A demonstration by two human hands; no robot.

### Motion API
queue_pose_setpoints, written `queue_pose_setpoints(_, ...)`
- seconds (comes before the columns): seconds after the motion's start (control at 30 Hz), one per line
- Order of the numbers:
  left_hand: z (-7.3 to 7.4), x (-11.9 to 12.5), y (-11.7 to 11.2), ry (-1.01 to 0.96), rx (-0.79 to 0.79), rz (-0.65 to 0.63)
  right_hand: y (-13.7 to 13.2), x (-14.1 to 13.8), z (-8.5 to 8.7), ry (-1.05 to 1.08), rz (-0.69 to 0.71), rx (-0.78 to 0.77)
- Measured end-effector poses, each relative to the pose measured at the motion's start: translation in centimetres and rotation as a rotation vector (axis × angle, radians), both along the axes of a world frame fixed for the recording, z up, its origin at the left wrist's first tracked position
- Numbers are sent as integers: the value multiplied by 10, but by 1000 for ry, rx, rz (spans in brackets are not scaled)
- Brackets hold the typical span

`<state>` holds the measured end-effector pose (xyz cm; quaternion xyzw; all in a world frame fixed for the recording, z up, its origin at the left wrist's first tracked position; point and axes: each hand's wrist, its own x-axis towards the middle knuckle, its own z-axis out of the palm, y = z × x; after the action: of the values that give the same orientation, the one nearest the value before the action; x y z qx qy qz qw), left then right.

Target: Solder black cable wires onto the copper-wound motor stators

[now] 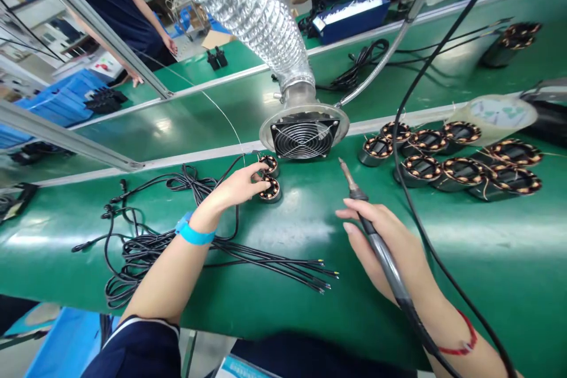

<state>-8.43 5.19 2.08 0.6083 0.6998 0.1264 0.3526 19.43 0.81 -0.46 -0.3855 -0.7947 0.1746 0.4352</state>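
My left hand (237, 189), with a blue wristband, reaches to two small round motor stators with copper windings. Its thumb and fingers are on the nearer stator (271, 194), which sits on the green bench. The farther stator (270, 164) stands right behind it, close to the fingertips. In my right hand (394, 242) is a soldering iron (383, 254), held like a pen. Its metal tip points up and away, above the bench and apart from any stator. Left of centre lie black cables (146, 248), their stripped ends (325, 277) pointing right.
A fume extractor hood (303, 139) on a silver duct (257, 12) hangs behind the stators. Several more stators (463, 172) stand at the right, beside a tape roll (500, 115). The iron's black cord (410, 201) crosses the right side. Other people work beyond the frame.
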Motion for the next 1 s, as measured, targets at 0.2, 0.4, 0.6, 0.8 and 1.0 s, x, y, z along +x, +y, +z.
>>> queue_pose_setpoints(0.2,5,-15,22,160,83,-36,6,3,4,-13,11,37)
queue_pose_setpoints(0.4,10,-28,112,336,243,99,8,3,-12,-17,23,49)
queue_pose_setpoints(0.6,1,4,187,385,329,106,16,8,-22,-94,-39,10)
queue_pose_setpoints(0.8,16,-20,178,564,452,-18,17,12,-22,-126,-9,-8)
queue_pose_setpoints(1.0,48,-125,103,838,-11,40,16,12,-20,-139,16,-4)
